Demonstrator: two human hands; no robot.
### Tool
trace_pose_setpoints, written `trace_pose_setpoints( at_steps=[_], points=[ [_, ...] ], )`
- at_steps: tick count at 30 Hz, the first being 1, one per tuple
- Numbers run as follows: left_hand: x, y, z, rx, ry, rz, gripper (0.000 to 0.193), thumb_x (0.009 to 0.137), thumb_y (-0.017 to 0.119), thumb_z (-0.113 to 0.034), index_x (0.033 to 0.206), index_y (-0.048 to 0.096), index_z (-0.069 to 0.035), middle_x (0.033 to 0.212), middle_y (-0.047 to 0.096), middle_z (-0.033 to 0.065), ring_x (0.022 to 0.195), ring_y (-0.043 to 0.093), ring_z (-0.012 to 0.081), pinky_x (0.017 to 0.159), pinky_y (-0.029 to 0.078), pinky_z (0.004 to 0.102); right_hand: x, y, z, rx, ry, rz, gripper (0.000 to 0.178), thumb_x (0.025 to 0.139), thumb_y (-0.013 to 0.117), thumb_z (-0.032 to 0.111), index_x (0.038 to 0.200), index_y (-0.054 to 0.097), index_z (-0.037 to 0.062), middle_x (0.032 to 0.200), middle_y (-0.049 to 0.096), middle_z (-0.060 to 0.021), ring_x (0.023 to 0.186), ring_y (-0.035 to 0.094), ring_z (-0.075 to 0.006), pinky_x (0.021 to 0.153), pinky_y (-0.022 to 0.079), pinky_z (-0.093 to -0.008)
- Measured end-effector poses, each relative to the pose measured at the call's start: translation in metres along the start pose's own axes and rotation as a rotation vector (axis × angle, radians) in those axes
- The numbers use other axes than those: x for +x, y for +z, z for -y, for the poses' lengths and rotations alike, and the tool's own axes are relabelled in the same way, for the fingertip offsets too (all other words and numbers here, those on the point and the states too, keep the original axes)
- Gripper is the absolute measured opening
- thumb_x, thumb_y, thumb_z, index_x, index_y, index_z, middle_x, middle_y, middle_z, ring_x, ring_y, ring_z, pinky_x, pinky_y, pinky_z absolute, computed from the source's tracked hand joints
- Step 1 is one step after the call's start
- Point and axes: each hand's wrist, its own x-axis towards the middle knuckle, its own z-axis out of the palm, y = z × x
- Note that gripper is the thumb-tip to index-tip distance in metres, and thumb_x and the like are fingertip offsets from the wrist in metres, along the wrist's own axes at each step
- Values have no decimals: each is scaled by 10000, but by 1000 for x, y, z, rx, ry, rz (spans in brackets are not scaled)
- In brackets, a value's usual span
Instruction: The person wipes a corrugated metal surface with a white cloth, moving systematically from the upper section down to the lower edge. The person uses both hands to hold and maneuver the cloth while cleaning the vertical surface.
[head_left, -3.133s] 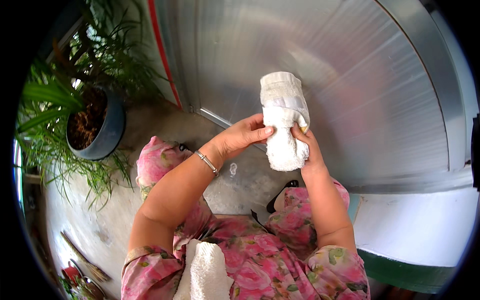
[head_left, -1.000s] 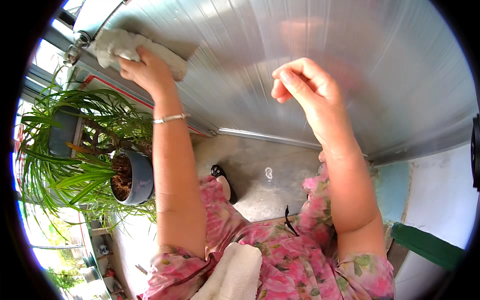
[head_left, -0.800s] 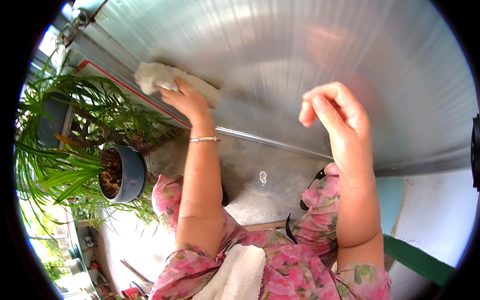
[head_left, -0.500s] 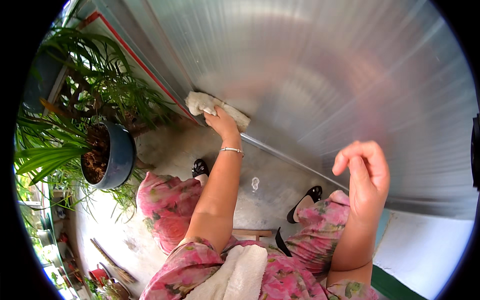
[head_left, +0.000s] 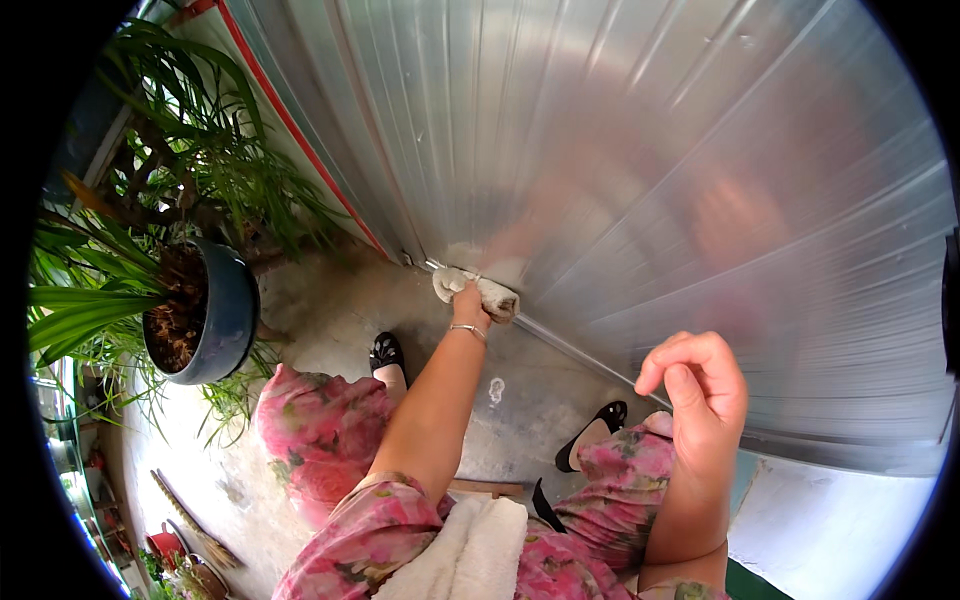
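So there's this pale grey-white cloth [head_left: 478, 293], bunched up and pressed against the very bottom of a big shiny corrugated metal door [head_left: 640, 170], right where the metal meets the concrete floor [head_left: 520, 400]. The left hand [head_left: 468, 303] is stretched way down on it, fingers curled over the wad and gripping it against the door's lower edge. There's a thin bracelet [head_left: 467, 330] on that wrist.

The right hand [head_left: 697, 385] is up in the air, well apart from the cloth and holding nothing. Its fingers are loosely curled in, with the thumb tip resting against the forefinger.

The person wears a pink floral dress [head_left: 330, 450] and black flat shoes; one shoe [head_left: 385, 352] sits just left of the reaching arm, the other [head_left: 592, 436] over by the right hand. A second folded white towel [head_left: 470, 550] is lying across the person's front, near the bottom of the view.

Off to the left there's a dark blue pot [head_left: 225, 315] with long green strappy leaves [head_left: 90, 300] spilling out everywhere. A red strip [head_left: 290, 120] runs along the door's left edge. A blurry reflection of the arms shows in the metal.
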Motion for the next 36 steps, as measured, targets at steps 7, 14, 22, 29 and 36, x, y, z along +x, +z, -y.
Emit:
trace_pose_setpoints(
  at_steps=[7,14,22,29,36],
  points=[
    [-79,60,-58,85,344,48,492,951,465,-219,1354,340,35,1273,504,159,1114,546,279,904,489,385,1,-4,-3,-46,17,-9,107,944,535,71,982,566,-24,806,610,-64,763,584,-108,712,478,-245],
    [-195,135,-174,288,1061,173,449,937,480,-250,1267,450,52,1169,565,151,1043,558,228,876,457,336,7,-2,-3,-34,-24,-25,128,949,543,129,965,587,10,793,620,-32,741,575,-97,702,474,-241],
    [-278,192,-231,471,1479,330,359,906,548,-241,1112,521,52,1081,577,211,950,569,310,824,448,391,1,-13,-2,-33,-26,-58,127,946,550,131,966,596,14,796,620,-30,753,574,-101,709,474,-245],
    [-184,134,-165,523,1444,-39,432,931,521,-266,1206,472,63,1139,593,208,1052,563,311,914,421,369,-4,-10,-3,-48,-19,-35,107,941,547,84,988,584,-5,811,619,-43,763,583,-93,714,478,-240],
    [-87,59,-93,522,980,-82,436,930,520,-252,1224,465,65,1164,586,211,1074,561,297,915,418,352,-10,-5,-3,-93,2,16,93,922,556,39,979,569,-32,805,611,-79,747,584,-121,694,473,-249]
  ],
)
